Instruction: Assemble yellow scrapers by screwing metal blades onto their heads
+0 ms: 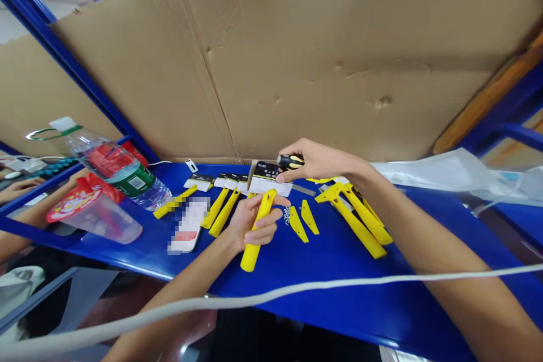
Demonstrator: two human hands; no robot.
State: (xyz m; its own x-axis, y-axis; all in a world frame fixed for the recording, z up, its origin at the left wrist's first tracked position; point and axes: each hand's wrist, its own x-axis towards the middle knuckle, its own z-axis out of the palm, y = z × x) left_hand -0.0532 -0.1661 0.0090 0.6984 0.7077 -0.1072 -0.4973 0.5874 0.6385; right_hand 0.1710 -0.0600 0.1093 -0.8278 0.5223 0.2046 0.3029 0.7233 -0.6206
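My left hand is wrapped round a yellow handle, whose upper end meets a black and white card. Above that card my right hand grips a screwdriver with a black and yellow handle. Two small flat yellow pieces lie on the blue table just right of my left hand, beside some small metal parts. Several yellow handles are piled to the right, under my right forearm. More yellow handles with cards lie to the left of my left hand.
A phone, a plastic cup and a water bottle are on the left of the blue table. A white cable crosses in front. Cardboard stands behind. Another person's arm is at the far left.
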